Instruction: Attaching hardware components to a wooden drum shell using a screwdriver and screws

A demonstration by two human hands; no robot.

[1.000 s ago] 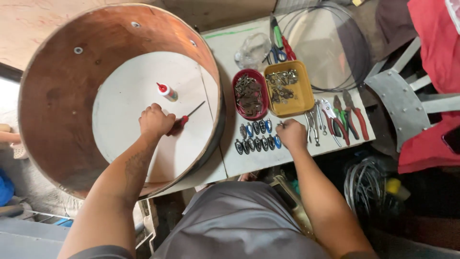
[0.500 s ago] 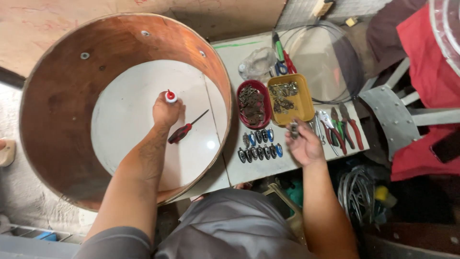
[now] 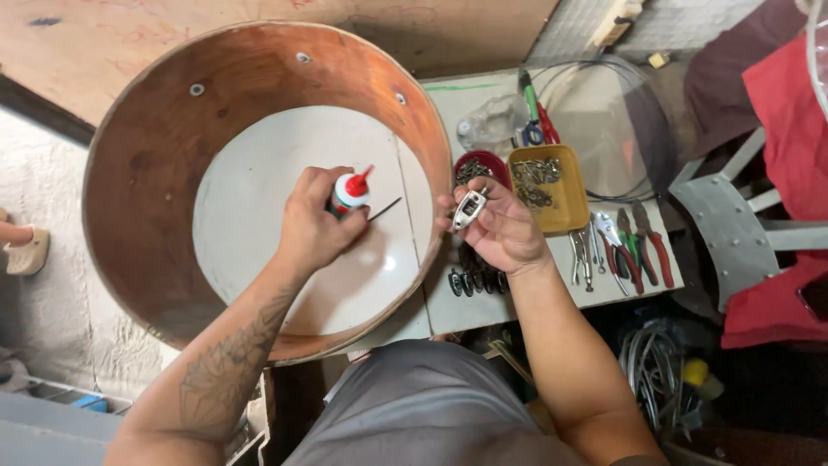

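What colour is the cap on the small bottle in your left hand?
Red: the small bottle in the left hand has a red pointed cap, clearest in the head view.

Bottle: small white plastic glue bottle with red pointed cap, tilted, lifted over the round wooden drum shell.
Lug: small shiny metal drum lug, raised beside the shell's rim.

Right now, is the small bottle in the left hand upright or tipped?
Tipped. The small bottle leans in the left hand, its red nozzle pointing up-right toward the right hand.
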